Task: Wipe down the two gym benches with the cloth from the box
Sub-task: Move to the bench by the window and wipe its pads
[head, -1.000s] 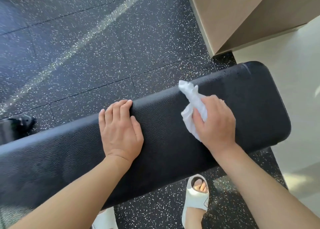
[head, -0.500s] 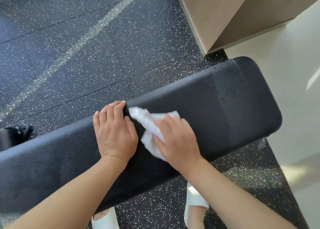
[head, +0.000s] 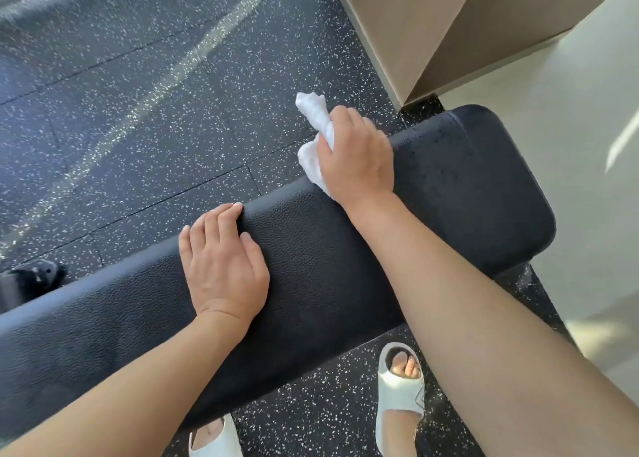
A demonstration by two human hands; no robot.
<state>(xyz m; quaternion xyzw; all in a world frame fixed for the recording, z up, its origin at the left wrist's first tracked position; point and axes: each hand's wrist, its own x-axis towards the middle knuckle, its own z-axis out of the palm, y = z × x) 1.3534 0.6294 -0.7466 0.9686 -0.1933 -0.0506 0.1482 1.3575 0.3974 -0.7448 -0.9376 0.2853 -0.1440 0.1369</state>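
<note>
The right hand grips the bunched white cloth at the bench pad's far edge, upper centre, where it may slip off, while the left hand lies open, fingers flat.

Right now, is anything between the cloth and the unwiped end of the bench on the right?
Nothing visible. The right hand holds the cloth at the bench's far edge, and the pad beyond it is bare. The left hand rests on the other side.
</note>
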